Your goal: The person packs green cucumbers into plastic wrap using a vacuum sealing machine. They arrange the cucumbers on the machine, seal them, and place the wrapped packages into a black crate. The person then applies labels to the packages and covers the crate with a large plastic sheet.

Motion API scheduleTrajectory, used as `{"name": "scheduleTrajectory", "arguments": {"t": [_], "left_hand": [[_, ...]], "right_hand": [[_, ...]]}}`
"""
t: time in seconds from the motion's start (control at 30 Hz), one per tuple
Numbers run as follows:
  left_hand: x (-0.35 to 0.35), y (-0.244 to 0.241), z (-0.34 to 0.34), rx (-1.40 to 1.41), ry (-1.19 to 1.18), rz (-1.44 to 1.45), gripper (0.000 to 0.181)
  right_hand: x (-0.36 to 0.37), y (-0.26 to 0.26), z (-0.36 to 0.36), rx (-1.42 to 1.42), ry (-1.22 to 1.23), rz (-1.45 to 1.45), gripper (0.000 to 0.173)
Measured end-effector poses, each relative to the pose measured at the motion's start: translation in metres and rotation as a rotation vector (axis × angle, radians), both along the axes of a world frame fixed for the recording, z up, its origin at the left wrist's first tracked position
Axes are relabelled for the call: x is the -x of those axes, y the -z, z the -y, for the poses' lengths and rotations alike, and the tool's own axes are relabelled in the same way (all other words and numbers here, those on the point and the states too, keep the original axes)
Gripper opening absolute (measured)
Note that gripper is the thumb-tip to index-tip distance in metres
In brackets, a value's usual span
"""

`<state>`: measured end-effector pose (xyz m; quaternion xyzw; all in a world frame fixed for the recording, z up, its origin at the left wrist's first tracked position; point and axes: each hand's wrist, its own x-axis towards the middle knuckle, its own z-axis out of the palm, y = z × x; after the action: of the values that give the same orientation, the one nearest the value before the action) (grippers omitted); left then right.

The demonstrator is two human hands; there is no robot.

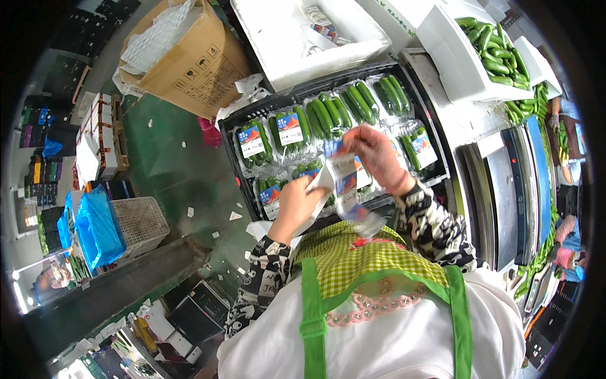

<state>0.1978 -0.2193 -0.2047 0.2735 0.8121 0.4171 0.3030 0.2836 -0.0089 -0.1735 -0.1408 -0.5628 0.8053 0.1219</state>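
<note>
A strip of printed labels (347, 182) on backing paper hangs between my hands, partly blurred. My left hand (299, 203) pinches the white backing paper (324, 182) at its left side. The fingertips of my right hand (376, 154) are closed on a label at the top of the strip. Beneath both hands is a black plastic crate (246, 189) of clear-wrapped packs of small cucumbers. Labels show on several packs, among them one at the left (253, 144) and one at the right (419, 147). Packs along the upper right (390, 94) show no label. My hands hide part of the lower row.
A white foam box (279, 61) with label strips inside stands beyond the crate, beside a cardboard carton (203, 71). Farther right, a foam box (454, 71) holds loose cucumbers near a conveyor (502, 189). Other people work at the far right edge. Paper scraps lie on the green floor (161, 156).
</note>
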Motion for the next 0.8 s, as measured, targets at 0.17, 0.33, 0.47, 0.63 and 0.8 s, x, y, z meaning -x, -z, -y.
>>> {"name": "scheduleTrajectory", "arguments": {"t": [0.17, 0.33, 0.47, 0.63, 0.8], "left_hand": [[-0.009, -0.005, 0.029, 0.265, 0.136, -0.312, 0.039], [-0.031, -0.042, 0.011, -0.005, -0.039, -0.268, 0.019], [-0.025, -0.035, -0.002, -0.185, -0.117, -0.264, 0.017], [-0.001, -0.032, -0.029, -0.322, -0.265, -0.29, 0.019], [0.008, -0.02, -0.05, -0.479, -0.314, -0.138, 0.016]], "right_hand": [[0.086, 0.046, -0.07, -0.206, 0.028, 0.026, 0.01], [0.127, 0.103, -0.101, -1.008, -0.034, 0.382, 0.021], [0.121, 0.081, -0.079, -1.446, 0.209, 0.469, 0.056], [0.059, 0.025, -0.055, -0.102, -0.082, 0.204, 0.052], [-0.019, -0.021, -0.011, 0.028, -0.277, 0.186, 0.024]]}}
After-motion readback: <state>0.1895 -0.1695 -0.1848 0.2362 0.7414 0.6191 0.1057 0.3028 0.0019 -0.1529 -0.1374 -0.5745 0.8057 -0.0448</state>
